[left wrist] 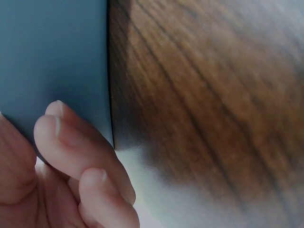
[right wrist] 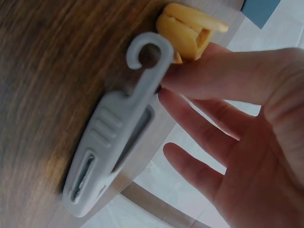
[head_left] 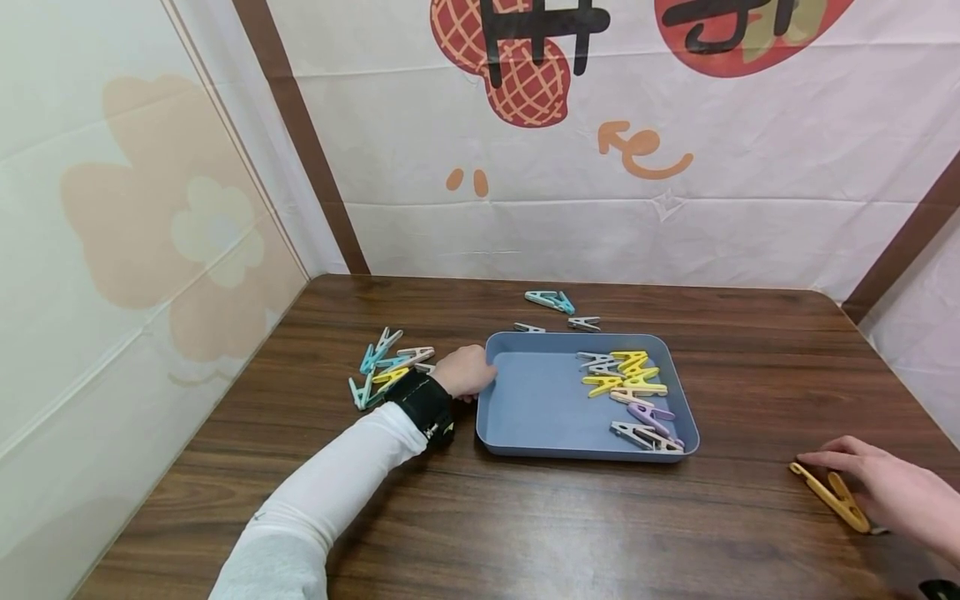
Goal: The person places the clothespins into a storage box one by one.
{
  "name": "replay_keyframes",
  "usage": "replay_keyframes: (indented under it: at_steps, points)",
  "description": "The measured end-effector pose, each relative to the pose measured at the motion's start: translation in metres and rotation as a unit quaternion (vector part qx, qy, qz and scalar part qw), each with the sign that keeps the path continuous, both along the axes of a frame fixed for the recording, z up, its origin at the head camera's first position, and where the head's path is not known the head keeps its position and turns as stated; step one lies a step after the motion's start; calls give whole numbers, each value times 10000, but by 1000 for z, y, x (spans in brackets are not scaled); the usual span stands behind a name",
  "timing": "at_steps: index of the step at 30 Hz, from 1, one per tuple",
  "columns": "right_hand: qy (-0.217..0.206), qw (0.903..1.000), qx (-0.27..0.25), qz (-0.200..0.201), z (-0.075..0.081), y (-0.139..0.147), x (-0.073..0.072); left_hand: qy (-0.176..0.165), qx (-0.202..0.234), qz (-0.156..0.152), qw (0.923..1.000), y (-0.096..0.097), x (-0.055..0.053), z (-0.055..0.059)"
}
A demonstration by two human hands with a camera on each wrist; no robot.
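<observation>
On the left edge of a blue-grey tray (head_left: 540,417), my left hand (head_left: 465,371) holds the rim; the left wrist view shows curled fingers (left wrist: 80,147) against the tray wall (left wrist: 57,52). Small clothespins in yellow (head_left: 603,383), purple (head_left: 648,415), grey and cream lie in the tray's right half. Far to the right, my right hand (head_left: 892,492) pinches a large yellow clothespin (head_left: 832,496) low at the table; the thumb's grip is partly hidden. Close beside it in the right wrist view is a grey clothespin (right wrist: 109,123) with a hooked end.
A heap of blue, yellow and pale clothespins (head_left: 390,375) lies left of the tray, beside my left wrist. Behind the tray are a blue clothespin (head_left: 551,300) and two grey ones (head_left: 583,322). A printed cloth (head_left: 675,242) hangs behind the wooden table (head_left: 765,367).
</observation>
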State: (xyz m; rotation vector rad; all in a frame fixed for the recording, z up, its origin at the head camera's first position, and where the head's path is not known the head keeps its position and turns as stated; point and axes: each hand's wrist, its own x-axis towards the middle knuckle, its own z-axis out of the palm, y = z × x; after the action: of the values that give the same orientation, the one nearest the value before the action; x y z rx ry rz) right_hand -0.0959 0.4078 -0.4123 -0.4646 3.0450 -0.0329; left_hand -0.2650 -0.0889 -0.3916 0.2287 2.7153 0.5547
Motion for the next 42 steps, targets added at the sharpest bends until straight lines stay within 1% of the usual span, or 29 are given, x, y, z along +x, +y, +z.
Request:
replay_keyframes:
  at_steps: [6, 8, 12, 15, 19, 25, 27, 30, 34, 36, 38, 42]
  points:
    - [-47, 9999, 22, 133, 3, 3, -4, 64, -20, -11, 10000, 0, 0, 0]
    - [-67, 9999, 19, 120, 3, 3, -4, 85, -23, -19, 10000, 0, 1, 0]
    - [-203, 9998, -1, -43, 2, 2, -5, 108, -28, -25, 9999, 0, 1, -1]
    - [-144, 9997, -50, -186, 1, 0, -5, 114, -20, -12, 9999, 0, 0, -3]
    - [37, 9994, -132, -314, 0, -2, -4, 109, -37, 17, 9999, 1, 0, -4]
    - [196, 9965, -286, -761, 0, -1, -3, 78, -22, 36, 10000, 1, 0, -2]
    - [198, 9961, -251, -823, 1, 0, -5, 85, -19, 33, 10000, 1, 1, -2]
    - [17, 9967, -69, -804, 1, -1, -8, 86, -38, 32, 10000, 0, 1, -2]
    - [-286, 9978, -2, -604, 0, -3, -12, 42, -64, 24, 10000, 0, 2, -2]
    - [-358, 9981, 8, -508, 1, -4, -13, 14, -50, 25, 10000, 0, 2, -2]
    - [-386, 9983, 35, -429, 2, -5, -14, -3, -43, 39, 10000, 1, 2, -1]
    - [-290, 9989, 60, -361, 4, -7, -12, -27, -54, 83, 9999, 2, 3, 1]
